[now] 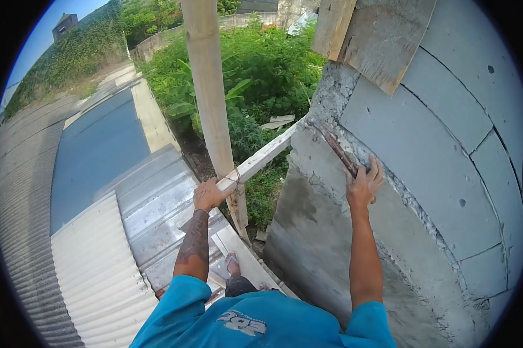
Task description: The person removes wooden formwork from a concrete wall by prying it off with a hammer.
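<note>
My left hand (209, 195) is closed round the near end of a whitish wooden batten (264, 155), beside a bamboo pole (208, 87). The batten runs up to the wall's corner, and wire is tied where it meets the pole. Held in my right hand (366, 181) is a slim reddish-brown bar-like tool (338, 146) whose exact kind I cannot make out. Its far tip touches or nearly touches the rough mortar edge at the batten's far end. Beneath the tool lies a grey plastered wall face (325, 203).
Light grey blocks (424, 151) with dark joints rise on the right. Wooden boards (383, 40) are fixed at the wall's top. Metal roofing sheets (163, 191) and corrugated roofing (93, 272) lie below left. Green plants (267, 69) grow below, beyond the pole. My sandalled foot (232, 264) stands below.
</note>
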A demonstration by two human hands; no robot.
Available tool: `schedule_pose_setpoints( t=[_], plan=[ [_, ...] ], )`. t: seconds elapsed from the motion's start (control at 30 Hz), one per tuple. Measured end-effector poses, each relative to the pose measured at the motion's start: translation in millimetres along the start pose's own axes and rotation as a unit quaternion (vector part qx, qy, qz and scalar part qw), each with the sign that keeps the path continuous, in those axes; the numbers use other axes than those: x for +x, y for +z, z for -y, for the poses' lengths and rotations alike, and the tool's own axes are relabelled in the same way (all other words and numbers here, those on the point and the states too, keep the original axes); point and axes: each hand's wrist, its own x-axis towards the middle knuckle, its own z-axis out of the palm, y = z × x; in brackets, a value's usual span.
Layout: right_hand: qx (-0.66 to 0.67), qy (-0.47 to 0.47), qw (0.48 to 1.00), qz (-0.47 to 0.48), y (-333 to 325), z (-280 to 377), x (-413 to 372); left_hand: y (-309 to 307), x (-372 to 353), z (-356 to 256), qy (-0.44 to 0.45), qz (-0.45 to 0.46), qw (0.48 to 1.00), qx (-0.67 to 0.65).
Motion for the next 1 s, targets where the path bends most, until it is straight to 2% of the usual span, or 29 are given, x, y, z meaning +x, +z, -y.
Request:
schedule_pose_setpoints(
  t=[0.3,0.53,1.0],
  plan=[
    [0.003,0.009,1.000,0.002,2,-4,-2,7,5,4,0.020,-0.009,0.999,0.031],
    [-0.029,0.000,1.000,-0.008,3,-3,-1,-1,4,0,0.005,0.028,0.999,0.035],
    [-0.052,-0.004,0.998,-0.024,11,0,-3,3,5,7,-0.002,0.022,0.999,0.040]
  ],
)
